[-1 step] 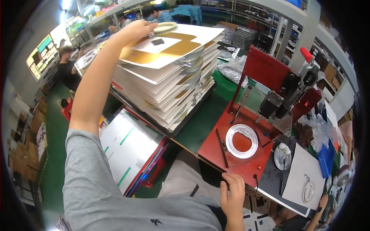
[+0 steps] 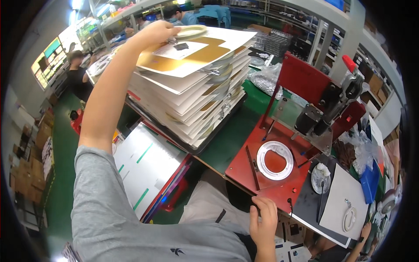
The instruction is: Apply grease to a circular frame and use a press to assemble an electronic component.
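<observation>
My left hand (image 2: 158,33) reaches over a tall stack of white cards (image 2: 174,102). Its fingers are closed at the left edge of a cream-coloured ring (image 2: 193,32) with a metal clasp, on the top gold-and-white card (image 2: 205,51). The fingertips are partly hidden. More rings and clasps stick out between the cards below. Down by the table's front edge, my right hand (image 2: 263,218) holds nothing, its fingers loosely bent and apart. Close to it is a red fixture (image 2: 270,192) with a white ring-shaped part (image 2: 286,170) lying on its base.
A toggle clamp with a red handle (image 2: 348,62) rises from the fixture. The stack stands in a black tray (image 2: 200,148). To the right lie a grey card with a cream ring (image 2: 349,219) and a blue bin (image 2: 369,181). Another person's hand (image 2: 365,230) shows at lower right.
The picture has shifted very slightly, moving the stack and fixture a little to the right. My hands keep the same pose.
</observation>
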### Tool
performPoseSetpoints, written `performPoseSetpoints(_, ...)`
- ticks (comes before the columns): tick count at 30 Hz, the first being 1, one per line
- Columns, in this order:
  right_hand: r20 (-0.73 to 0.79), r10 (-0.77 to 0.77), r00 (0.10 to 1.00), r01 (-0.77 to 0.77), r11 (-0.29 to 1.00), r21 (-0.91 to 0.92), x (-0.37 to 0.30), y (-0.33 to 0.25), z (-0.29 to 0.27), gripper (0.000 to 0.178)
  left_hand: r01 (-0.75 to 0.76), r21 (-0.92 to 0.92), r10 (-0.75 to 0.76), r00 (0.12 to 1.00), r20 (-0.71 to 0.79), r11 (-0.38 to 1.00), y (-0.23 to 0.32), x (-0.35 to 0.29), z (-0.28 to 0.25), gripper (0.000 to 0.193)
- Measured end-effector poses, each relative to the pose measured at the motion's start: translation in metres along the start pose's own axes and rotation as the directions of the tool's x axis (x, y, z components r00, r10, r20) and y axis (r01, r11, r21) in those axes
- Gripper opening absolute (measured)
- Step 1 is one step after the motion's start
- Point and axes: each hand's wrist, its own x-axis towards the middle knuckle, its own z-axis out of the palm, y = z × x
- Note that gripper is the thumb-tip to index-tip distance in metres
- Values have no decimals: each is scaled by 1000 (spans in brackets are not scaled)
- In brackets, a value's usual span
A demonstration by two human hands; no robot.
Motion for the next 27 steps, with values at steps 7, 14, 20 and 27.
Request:
performPoseSetpoints(7,33,-46,998,39,984,171,22,-8,5,20,-210,-70,207,977,-56,975,32,-65,-12,36)
performPoseSetpoints(14,46,119,992,-125,837,532,29,-19,-9,27,-558,-116,471,779,-414,822,121,-161,9,37)
performPoseSetpoints(20,88,-6,996,-78,403,912,51,-36,-17,82,-840,-101,691,502,-520,534,157,-245,87,24)
performPoseSetpoints(27,275,298,914,-335,172,926,32,-26,-26,29,-543,-644,602,783,-156,539,132,-305,174,40)
